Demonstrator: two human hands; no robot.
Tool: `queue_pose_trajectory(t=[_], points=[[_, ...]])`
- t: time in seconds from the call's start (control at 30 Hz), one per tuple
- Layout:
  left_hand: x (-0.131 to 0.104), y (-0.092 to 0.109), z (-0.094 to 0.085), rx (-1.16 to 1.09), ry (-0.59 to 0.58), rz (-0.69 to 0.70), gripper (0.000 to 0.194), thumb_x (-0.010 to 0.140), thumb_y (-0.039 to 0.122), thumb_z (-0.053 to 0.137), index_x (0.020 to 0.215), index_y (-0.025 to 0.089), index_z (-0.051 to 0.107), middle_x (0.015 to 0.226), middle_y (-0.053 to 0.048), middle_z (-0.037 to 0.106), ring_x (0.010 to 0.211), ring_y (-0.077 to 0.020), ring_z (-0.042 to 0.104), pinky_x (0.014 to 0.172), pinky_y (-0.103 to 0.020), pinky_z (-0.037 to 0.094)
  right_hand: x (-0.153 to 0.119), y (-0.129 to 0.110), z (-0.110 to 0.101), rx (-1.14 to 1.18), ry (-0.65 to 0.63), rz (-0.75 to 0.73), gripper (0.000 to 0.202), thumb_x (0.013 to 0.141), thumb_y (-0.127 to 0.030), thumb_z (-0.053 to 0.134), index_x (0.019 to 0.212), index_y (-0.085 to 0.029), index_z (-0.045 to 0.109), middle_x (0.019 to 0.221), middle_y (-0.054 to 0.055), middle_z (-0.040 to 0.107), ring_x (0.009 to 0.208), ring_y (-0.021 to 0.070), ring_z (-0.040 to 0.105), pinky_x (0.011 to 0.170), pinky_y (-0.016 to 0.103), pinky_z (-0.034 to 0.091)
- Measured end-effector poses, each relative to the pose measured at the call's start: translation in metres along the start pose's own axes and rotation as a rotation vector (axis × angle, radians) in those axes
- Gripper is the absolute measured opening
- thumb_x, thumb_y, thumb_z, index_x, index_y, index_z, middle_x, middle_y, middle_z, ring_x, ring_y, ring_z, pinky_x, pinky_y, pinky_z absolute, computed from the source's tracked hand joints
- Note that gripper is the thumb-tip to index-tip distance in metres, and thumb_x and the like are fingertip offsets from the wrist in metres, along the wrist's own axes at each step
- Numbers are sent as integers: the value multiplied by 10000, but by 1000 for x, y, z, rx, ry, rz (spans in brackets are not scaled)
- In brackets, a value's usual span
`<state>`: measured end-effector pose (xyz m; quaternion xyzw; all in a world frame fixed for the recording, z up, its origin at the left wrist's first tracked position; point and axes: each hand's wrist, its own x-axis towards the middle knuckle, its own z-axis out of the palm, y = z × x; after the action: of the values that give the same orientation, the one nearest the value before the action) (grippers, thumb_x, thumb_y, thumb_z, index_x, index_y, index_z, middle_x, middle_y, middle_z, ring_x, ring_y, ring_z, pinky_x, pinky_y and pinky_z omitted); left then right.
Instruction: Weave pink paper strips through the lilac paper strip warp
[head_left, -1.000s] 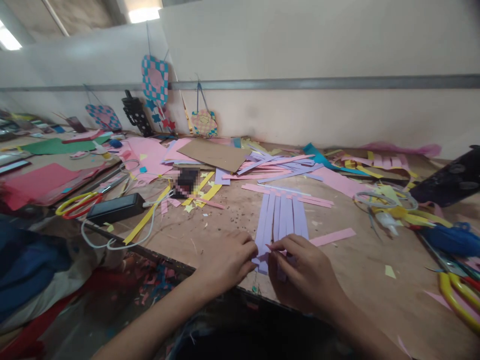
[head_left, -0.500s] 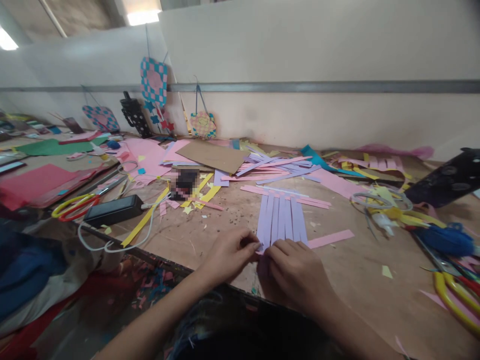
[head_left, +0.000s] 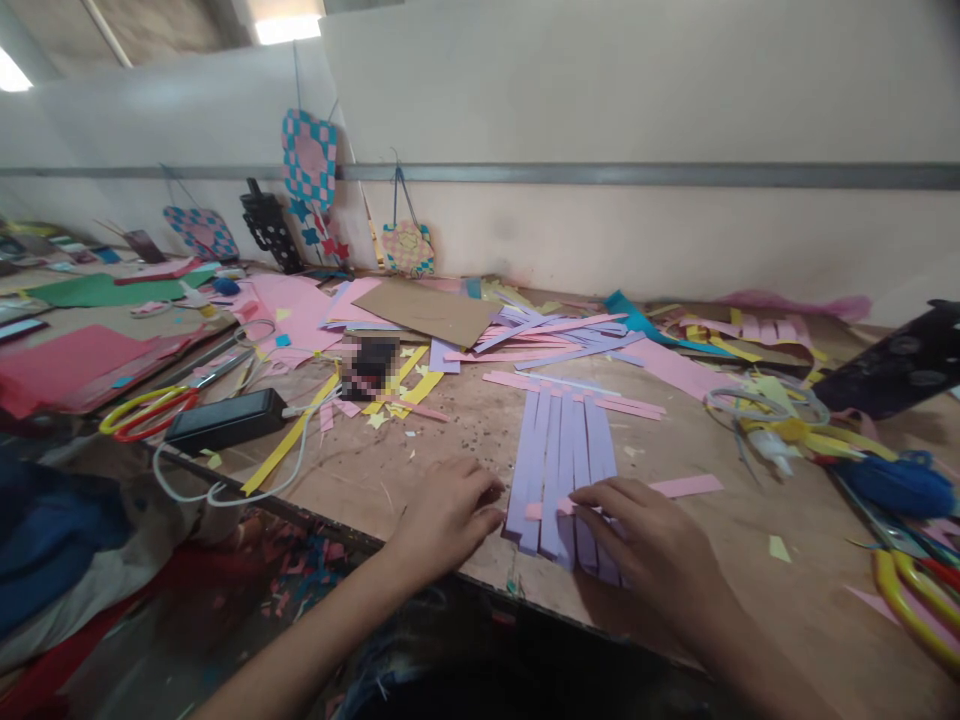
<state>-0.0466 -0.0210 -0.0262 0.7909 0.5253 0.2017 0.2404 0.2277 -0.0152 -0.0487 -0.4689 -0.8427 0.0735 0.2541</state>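
Observation:
Several lilac paper strips (head_left: pixel 551 440) lie side by side on the table, running toward me. A pink paper strip (head_left: pixel 686 486) crosses them near their lower ends, showing in gaps as it passes over and under. My right hand (head_left: pixel 645 530) rests over the right-hand strips, its thumb and fingertips closed on the pink strip. Just off the left edge of the lilac strips is my left hand (head_left: pixel 454 510), thumb and fingers apart and nothing between them. Other pink strips (head_left: pixel 630 405) lie across the far ends.
Brown cardboard (head_left: pixel 424 310) and loose lilac and pink strips lie behind. Yellow-handled scissors (head_left: pixel 911 600), blue yarn (head_left: pixel 900 485) and a glue bottle (head_left: pixel 769 450) are at right. A black adapter (head_left: pixel 225 420) with a white cable and another pair of scissors (head_left: pixel 150 412) lie left.
My left hand has let go of the lilac strips and opened, moving slightly left. The strips' near ends now lie flat, and my right hand has shifted right onto the pink strip.

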Motion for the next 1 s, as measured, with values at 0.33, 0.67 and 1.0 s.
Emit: queue_pose_trajectory(t=[0.33,0.67,1.0], points=[[0,3,7,77,-35,40,51,957,182,634,977,208,673,1024,-53,654,993,-248,622,866,-368,473,-35,60,-29,-125,39,-27,320,1056,-352,502,1251,-270,743,1257,69,779,1127,281,737,964,479,596],[5,4,8,98,-32,8,35,971,181,667,943,201,663,991,-50,688,980,-254,640,851,-357,462,-65,64,-14,-293,-1,-125,424,1044,-267,452,1424,-233,637,1420,98,694,1251,306,688,972,521,607],[12,-1,0,295,31,-5,106,1012,159,580,979,197,673,1012,-73,686,973,-270,634,898,-407,467,-61,30,-16,-257,72,-112,389,1087,-320,397,1330,-211,679,1221,128,757,1022,271,760,804,430,675]])
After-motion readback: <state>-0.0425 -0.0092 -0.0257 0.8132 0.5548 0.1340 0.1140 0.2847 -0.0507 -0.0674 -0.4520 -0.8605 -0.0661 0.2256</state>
